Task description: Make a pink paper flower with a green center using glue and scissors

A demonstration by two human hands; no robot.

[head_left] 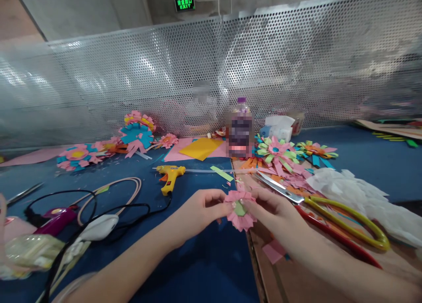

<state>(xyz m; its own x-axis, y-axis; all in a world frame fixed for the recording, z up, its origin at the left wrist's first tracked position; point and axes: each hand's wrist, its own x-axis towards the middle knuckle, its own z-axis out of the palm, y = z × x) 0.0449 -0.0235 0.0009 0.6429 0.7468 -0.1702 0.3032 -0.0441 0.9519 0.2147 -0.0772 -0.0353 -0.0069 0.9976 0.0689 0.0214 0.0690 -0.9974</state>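
Note:
Between my two hands is a pink paper flower (242, 221) with a green centre, held above the table. My left hand (201, 210) pinches its left edge with thumb and fingers. On the other side, my right hand (272, 206) grips the right edge, its thumb lying over the petals near the green middle. Just beyond my left hand lies a yellow glue gun (171, 176) with a clear glue stick behind it. Large scissors (346, 208) with yellow and red handles rest beside my right hand, partly behind the forearm.
Finished paper flowers (136, 136) stand at the back left, others (277, 152) at the back right. A purple-capped bottle (241, 105) and tissue pack (277, 129) stand before a perforated metal screen (148, 83). Black cable (132, 215) crosses the left side. Crumpled white material (356, 197) lies right.

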